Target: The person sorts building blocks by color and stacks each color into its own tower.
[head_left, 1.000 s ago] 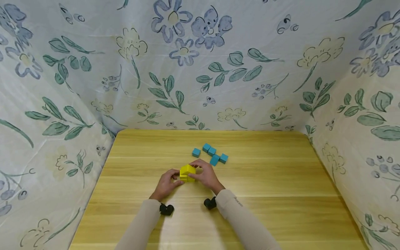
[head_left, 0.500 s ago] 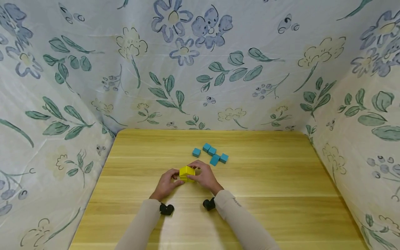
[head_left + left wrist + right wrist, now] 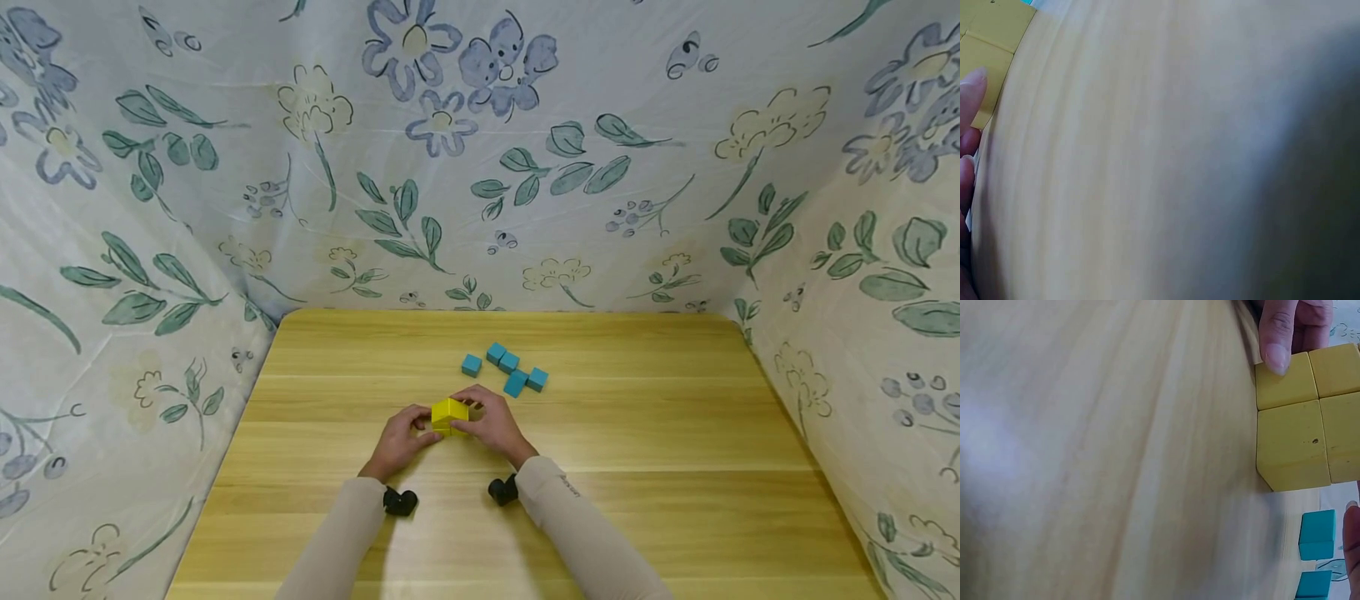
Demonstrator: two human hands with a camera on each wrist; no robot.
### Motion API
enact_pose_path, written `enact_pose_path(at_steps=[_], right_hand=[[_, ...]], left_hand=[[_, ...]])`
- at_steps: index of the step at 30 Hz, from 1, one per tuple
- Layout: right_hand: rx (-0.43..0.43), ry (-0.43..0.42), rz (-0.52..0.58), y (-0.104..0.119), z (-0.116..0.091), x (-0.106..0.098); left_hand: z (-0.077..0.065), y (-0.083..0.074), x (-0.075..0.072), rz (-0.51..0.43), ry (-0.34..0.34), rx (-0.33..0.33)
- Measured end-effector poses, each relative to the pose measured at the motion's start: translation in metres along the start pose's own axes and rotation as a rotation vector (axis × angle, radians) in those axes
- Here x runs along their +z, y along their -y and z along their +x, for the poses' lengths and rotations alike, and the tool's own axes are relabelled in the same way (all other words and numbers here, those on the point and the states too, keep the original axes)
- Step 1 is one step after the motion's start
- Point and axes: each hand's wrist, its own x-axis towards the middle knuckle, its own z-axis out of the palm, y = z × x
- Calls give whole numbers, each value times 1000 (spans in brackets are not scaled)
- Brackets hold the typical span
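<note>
Several yellow wooden blocks stand pressed together in two layers near the middle of the table, their joints plain in the right wrist view. From the left side my left hand holds the lower layer, its thumb flat on the front of the lower left block. My right hand grips the upper layer from the right, thumb in front and fingers behind. One lower block shows a slanted edge at the table. The far side of the stack is hidden.
Several blue blocks lie loose behind the stack and to its right, among them a single cube and a cube at the right end. The wooden table is bordered by floral cloth at the back and sides.
The upper yellow blocks, a little askew a second ago, now sit more evenly over the lower ones. My right hand has shifted slightly left; my left hand has barely moved.
</note>
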Motion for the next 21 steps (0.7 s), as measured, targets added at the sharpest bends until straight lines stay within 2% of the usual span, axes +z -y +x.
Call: enact_pose_path(at_steps=[11, 21], right_hand=[[23, 16, 44, 0, -3, 0], [14, 25, 50, 2, -6, -3]], left_hand=[[-1, -2, 0, -12, 12, -6], [-1, 2, 1, 5, 6, 21]])
